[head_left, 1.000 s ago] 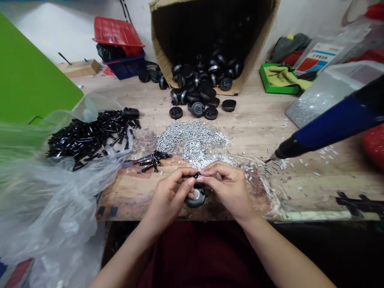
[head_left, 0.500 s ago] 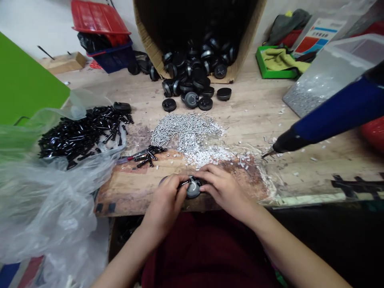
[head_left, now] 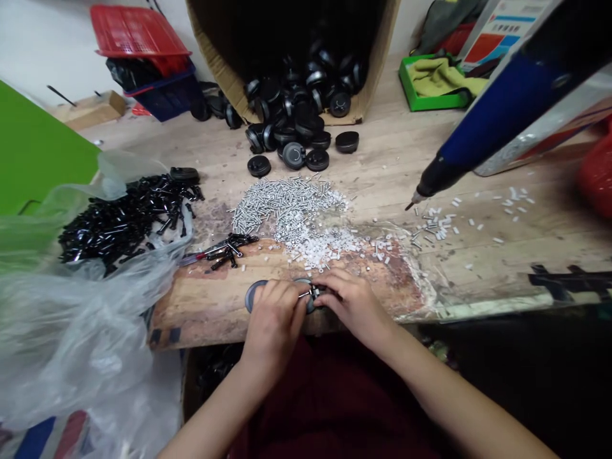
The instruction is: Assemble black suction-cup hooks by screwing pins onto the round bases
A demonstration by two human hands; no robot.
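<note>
My left hand (head_left: 275, 312) is closed at the front edge of the bench, thumb and fingertips pinched round a thin silver screw (head_left: 304, 294). Facing it, my right hand (head_left: 352, 303) pinches a small black fitting (head_left: 316, 291), whose bright metal end meets the screw. A round grey disc (head_left: 254, 296) lies partly under my left hand. Another disc (head_left: 302, 280) sits behind the fitting, mostly covered by my fingers. Just beyond my hands are a heap of white plastic spacers (head_left: 319, 248) and a heap of silver screws (head_left: 272, 201).
A blue electric screwdriver (head_left: 482, 140) hangs at the right, tip down. An open cardboard box (head_left: 213, 70) spills black round wheels (head_left: 306, 121) at the back. Black stems (head_left: 119, 217) lie on a plastic bag at left; a green tray (head_left: 433, 102) holds a cloth.
The disc between my hands is now more covered, and a silver screw and black fitting show between my fingertips. The left disc is more exposed. The view and screwdriver have shifted.
</note>
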